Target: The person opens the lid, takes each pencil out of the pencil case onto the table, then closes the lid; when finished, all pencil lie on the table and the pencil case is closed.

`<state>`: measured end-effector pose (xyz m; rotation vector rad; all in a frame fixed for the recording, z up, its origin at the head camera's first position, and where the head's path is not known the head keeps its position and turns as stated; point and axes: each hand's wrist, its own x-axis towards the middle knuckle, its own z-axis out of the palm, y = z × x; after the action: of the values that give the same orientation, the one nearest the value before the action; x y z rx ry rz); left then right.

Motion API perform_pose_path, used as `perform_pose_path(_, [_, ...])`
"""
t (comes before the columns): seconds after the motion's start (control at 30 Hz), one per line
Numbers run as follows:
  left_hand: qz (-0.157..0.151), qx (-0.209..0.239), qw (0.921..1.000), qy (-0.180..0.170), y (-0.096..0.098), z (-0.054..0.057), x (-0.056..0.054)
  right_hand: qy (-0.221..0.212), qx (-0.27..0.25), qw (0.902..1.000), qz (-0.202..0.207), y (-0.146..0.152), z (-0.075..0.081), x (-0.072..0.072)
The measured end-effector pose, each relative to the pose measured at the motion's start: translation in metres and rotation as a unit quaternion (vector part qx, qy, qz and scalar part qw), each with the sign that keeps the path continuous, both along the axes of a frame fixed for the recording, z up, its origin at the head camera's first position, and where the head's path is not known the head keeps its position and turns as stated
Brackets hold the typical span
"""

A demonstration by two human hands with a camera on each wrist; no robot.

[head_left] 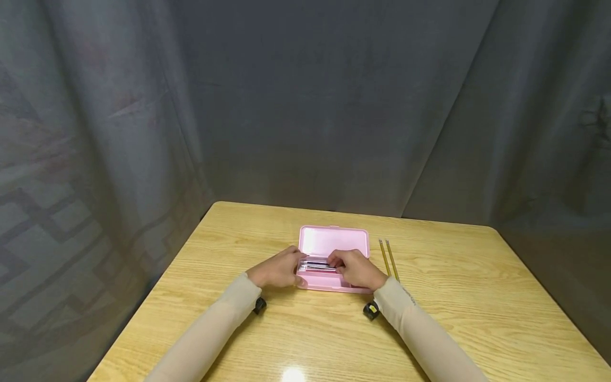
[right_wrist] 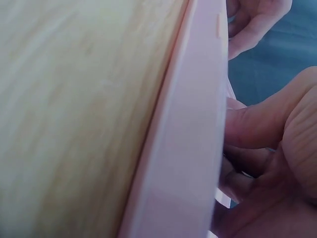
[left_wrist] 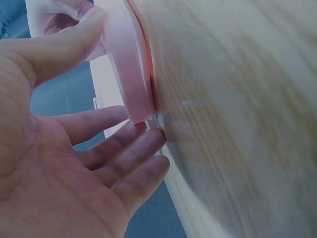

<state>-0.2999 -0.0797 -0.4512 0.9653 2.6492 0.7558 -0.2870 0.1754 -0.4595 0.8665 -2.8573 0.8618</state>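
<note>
A pink plastic pencil case (head_left: 334,242) lies with its lid raised at the back. Several slim pens (head_left: 316,266) in silver, dark and red lie lengthwise in its left half. My left hand (head_left: 281,268) holds the left end of the case, thumb at the front corner and fingers toward the hinge. In the left wrist view its fingertips (left_wrist: 157,136) meet the end of the case. My right hand (head_left: 355,268) reaches into the case with curled fingers, pinching around the right ends of the pens. The case's front wall (right_wrist: 183,129) hides those fingertips in the right wrist view.
Two yellow pencils (head_left: 391,257) lie side by side to the right of the case, partly behind the right wrist. The wooden table (head_left: 238,233) has its back edge beyond the case, and grey curtains (head_left: 310,106) hang around it.
</note>
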Motion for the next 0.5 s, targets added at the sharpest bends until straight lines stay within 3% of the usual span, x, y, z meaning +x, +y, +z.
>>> perform_pose_path(0.27, [0.001,0.005,1.0000,-0.003,-0.0008,0.0012,0.0005,-0.002,0.009,0.9992,0.039,-0.0003,0.0016,-0.0003])
perform_pose_path(0.5, [-0.006,-0.002,1.0000,0.004,-0.0008,0.0003,0.0006,-0.035,-0.011,0.9989,0.028,0.0008,-0.0005,-0.0002])
